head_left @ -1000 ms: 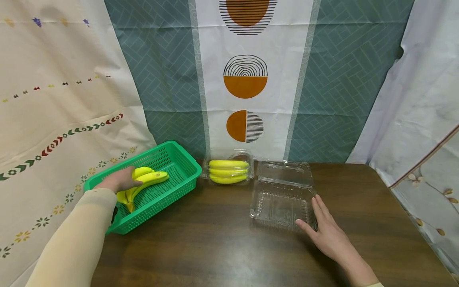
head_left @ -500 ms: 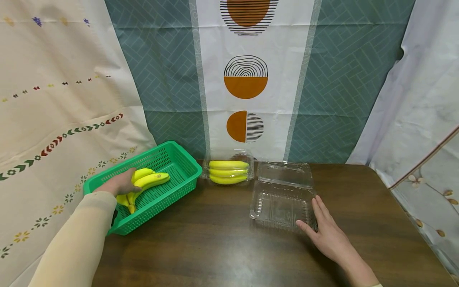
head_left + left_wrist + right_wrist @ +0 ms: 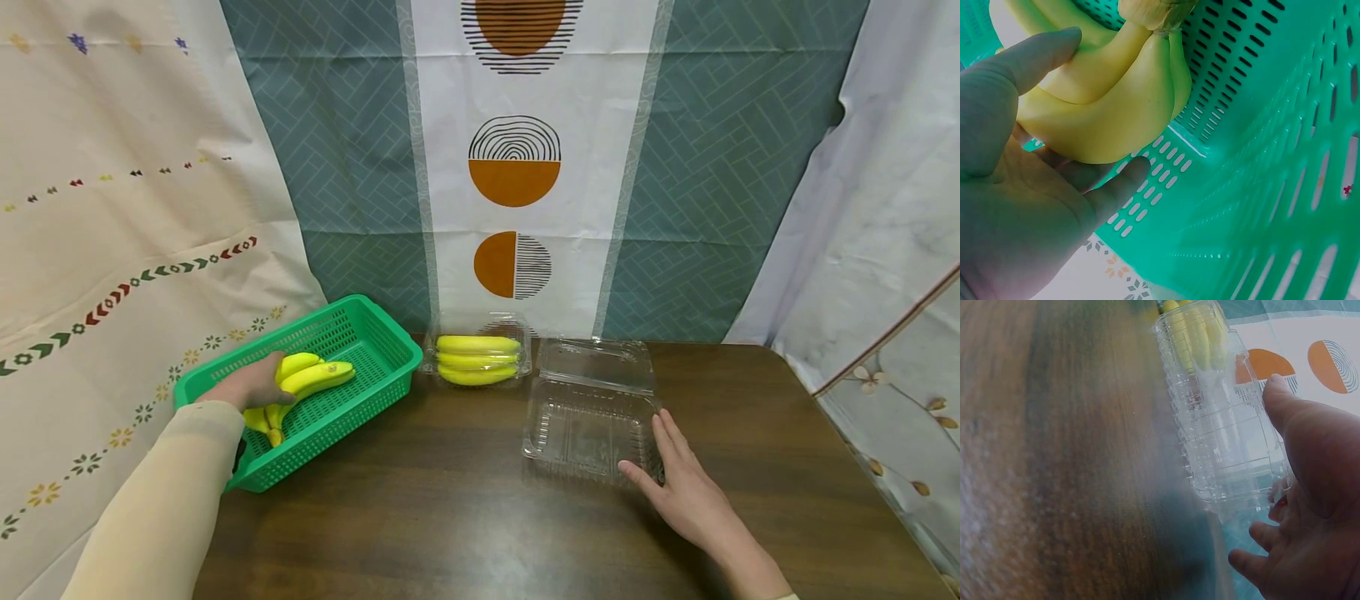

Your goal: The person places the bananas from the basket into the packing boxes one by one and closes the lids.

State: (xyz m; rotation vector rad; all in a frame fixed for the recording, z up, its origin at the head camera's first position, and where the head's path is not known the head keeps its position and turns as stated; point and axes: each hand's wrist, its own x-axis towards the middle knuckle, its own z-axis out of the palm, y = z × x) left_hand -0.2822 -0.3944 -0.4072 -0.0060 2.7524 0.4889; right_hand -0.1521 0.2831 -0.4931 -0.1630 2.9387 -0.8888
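In the green basket (image 3: 367,412) at the left lies a bunch of bananas (image 3: 322,379). My left hand (image 3: 251,383) grips the bunch. The left wrist view has the thumb of that hand (image 3: 1029,150) across the top of the bananas (image 3: 1110,112), with fingers curling beneath; some fingertips are hidden. On the right, a clear plastic clamshell box (image 3: 581,429) lies with its lid raised at the back. My right hand (image 3: 690,492) rests at its right side, fingers extended. Seen from the right wrist, the thumb and fingers of the hand (image 3: 1329,469) are beside the box edge (image 3: 1235,450).
A second clear clamshell box (image 3: 480,321) holding yellow bananas (image 3: 477,375) stands near the back edge of the brown wooden table (image 3: 450,517). Patterned cloths (image 3: 360,167) hang behind the table and along both sides.
My left hand has shifted very slightly to the right and the bananas have moved a little with it. My right hand and the clamshell boxes have stayed in place.
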